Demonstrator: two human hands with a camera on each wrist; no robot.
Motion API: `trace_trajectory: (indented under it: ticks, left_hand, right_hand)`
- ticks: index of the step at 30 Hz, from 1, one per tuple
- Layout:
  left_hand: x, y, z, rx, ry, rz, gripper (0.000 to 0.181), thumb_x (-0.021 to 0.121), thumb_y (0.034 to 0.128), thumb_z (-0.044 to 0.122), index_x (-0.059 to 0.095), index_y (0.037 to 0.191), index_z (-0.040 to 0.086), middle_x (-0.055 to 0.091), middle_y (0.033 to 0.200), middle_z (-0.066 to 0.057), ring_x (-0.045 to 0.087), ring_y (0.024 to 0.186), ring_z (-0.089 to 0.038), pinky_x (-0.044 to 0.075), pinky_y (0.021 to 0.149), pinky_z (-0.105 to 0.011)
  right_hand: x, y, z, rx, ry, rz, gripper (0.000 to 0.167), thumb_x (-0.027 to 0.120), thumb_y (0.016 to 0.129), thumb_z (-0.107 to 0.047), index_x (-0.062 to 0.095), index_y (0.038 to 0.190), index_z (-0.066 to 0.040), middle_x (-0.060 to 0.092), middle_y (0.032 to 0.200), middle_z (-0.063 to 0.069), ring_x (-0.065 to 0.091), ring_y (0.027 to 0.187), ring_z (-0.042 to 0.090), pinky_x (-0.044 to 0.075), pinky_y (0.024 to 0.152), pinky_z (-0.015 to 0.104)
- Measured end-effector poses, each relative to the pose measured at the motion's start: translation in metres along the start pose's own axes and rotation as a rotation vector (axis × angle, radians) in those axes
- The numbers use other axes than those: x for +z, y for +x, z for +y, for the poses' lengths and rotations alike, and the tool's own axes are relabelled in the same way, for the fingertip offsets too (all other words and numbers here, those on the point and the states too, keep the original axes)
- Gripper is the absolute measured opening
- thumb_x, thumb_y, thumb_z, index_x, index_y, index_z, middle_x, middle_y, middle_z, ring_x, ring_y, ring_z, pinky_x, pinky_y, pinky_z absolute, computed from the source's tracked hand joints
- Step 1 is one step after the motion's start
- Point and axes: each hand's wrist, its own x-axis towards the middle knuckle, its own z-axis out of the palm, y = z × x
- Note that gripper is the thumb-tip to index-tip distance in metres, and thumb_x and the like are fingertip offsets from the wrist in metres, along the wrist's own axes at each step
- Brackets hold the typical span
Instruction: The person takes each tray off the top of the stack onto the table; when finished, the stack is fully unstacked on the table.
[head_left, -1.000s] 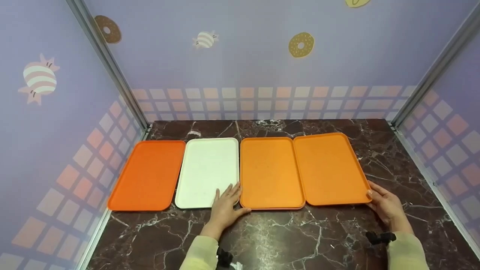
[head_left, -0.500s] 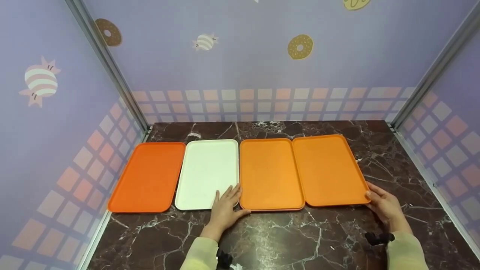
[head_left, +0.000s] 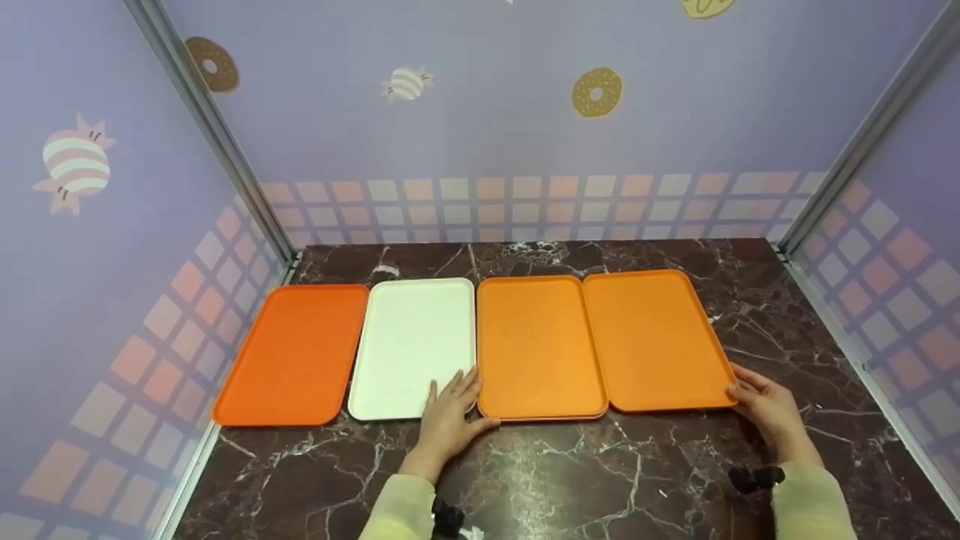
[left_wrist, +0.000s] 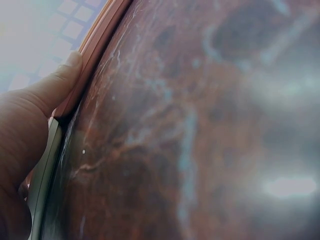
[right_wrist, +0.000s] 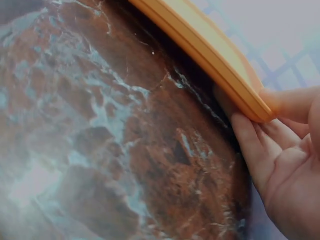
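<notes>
Two light-orange trays lie side by side. My right hand (head_left: 772, 412) pinches the near right corner of the rightmost tray (head_left: 660, 341), thumb on top and fingers under the rim; in the right wrist view this orange rim (right_wrist: 215, 65) stands a little above the tabletop. My left hand (head_left: 446, 427) rests with spread, straight fingers over the near right corner of the white tray (head_left: 412, 345). Its thumb touches the near edge of the middle orange tray (head_left: 540, 345), under which a second rim shows. The left wrist view has the thumb (left_wrist: 60, 82) against that rim.
A deeper orange tray (head_left: 292, 356) lies at the far left of the row, beside the white one. Everything sits on a dark marbled tabletop (head_left: 555, 487). Patterned panels stand at the back (head_left: 480, 127), left (head_left: 67, 300) and right (head_left: 900, 247).
The head view has shifted slightly. The right hand and the rightmost tray have edged a touch to the left; both hands keep the same contact.
</notes>
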Motion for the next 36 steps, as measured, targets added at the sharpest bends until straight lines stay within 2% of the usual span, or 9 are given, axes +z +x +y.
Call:
trace_trajectory:
  ticks: [3,8,11,17,22,26,30,33,36]
  left_hand:
    - [0.0,0.0,0.0,-0.005,0.003,-0.002,0.087,0.075,0.0844,0.058,0.051,0.153,0.01,0.043,0.164,-0.005,0.039,0.152,-0.033,0.018,0.127,-0.068]
    - [-0.001,0.0,0.001,-0.01,-0.008,-0.007,0.086,0.075,0.0849,0.057,0.05,0.153,0.011,0.043,0.164,-0.004,0.038,0.153,-0.033,0.016,0.128,-0.068]
    - [-0.001,-0.001,0.001,-0.008,-0.016,-0.006,0.086,0.075,0.0849,0.056,0.05,0.153,0.011,0.043,0.164,-0.005,0.038,0.153,-0.033,0.016,0.128,-0.068]
    - [-0.001,-0.001,0.001,0.0,-0.015,-0.003,0.086,0.075,0.0847,0.056,0.05,0.153,0.01,0.044,0.163,-0.006,0.039,0.152,-0.034,0.017,0.127,-0.069]
    - [-0.001,-0.001,0.0,0.004,-0.017,-0.005,0.086,0.075,0.0848,0.056,0.051,0.153,0.01,0.044,0.163,-0.006,0.039,0.152,-0.034,0.017,0.127,-0.069]
    - [0.0,-0.001,0.0,0.007,-0.012,-0.003,0.086,0.075,0.085,0.057,0.05,0.154,0.011,0.044,0.164,-0.006,0.039,0.152,-0.033,0.018,0.127,-0.068]
    - [0.001,-0.001,-0.001,0.007,-0.009,0.001,0.086,0.075,0.085,0.057,0.05,0.154,0.011,0.043,0.164,-0.006,0.039,0.152,-0.033,0.018,0.127,-0.069]
    - [0.001,-0.001,-0.001,0.001,-0.006,0.003,0.087,0.075,0.0846,0.057,0.05,0.153,0.011,0.043,0.164,-0.005,0.039,0.152,-0.033,0.017,0.127,-0.068]
    - [0.0,-0.001,0.0,-0.003,0.001,0.008,0.087,0.075,0.0841,0.058,0.051,0.153,0.011,0.044,0.163,-0.005,0.04,0.152,-0.032,0.018,0.127,-0.068]
  right_hand:
    - [0.001,-0.001,-0.003,-0.024,-0.163,0.038,0.075,0.071,0.099,-0.019,0.031,0.158,0.004,0.071,0.128,-0.001,0.063,0.09,-0.015,0.059,0.082,0.012]
    - [0.002,-0.003,-0.004,-0.035,-0.402,0.091,0.069,0.072,0.098,-0.024,0.041,0.155,0.002,0.046,0.153,0.033,0.055,0.086,-0.02,0.057,0.078,0.009]
    - [0.004,-0.004,-0.003,-0.04,-0.48,0.131,0.066,0.072,0.098,-0.025,0.046,0.153,0.001,0.049,0.15,0.032,0.059,0.091,-0.012,0.054,0.074,0.007]
    - [0.011,-0.005,0.0,-0.109,-0.581,0.217,0.055,0.071,0.097,-0.02,0.055,0.145,0.003,0.059,0.141,0.029,0.064,0.123,0.039,0.044,0.07,0.0]
    - [0.016,-0.005,0.0,-0.139,-0.62,0.283,0.048,0.068,0.098,-0.019,0.061,0.14,0.003,0.063,0.136,0.027,0.061,0.127,0.046,0.04,0.071,-0.001]
    - [0.018,-0.006,0.0,-0.131,-0.609,0.322,0.047,0.067,0.1,-0.022,0.062,0.14,0.002,0.063,0.137,0.026,0.061,0.127,0.044,0.05,0.08,0.008]
    - [0.019,-0.005,0.001,-0.125,-0.556,0.34,0.047,0.066,0.1,-0.023,0.061,0.141,0.001,0.063,0.139,0.025,0.072,0.102,0.011,0.045,0.078,0.002]
    - [0.02,-0.005,0.001,-0.13,-0.515,0.369,0.046,0.067,0.1,-0.022,0.062,0.14,0.0,0.064,0.139,0.025,0.051,0.083,-0.022,0.04,0.073,-0.002]
    - [0.021,-0.006,0.0,-0.143,-0.483,0.405,0.044,0.068,0.1,-0.021,0.064,0.139,-0.001,0.068,0.135,0.022,0.043,0.079,-0.027,0.043,0.071,-0.001]
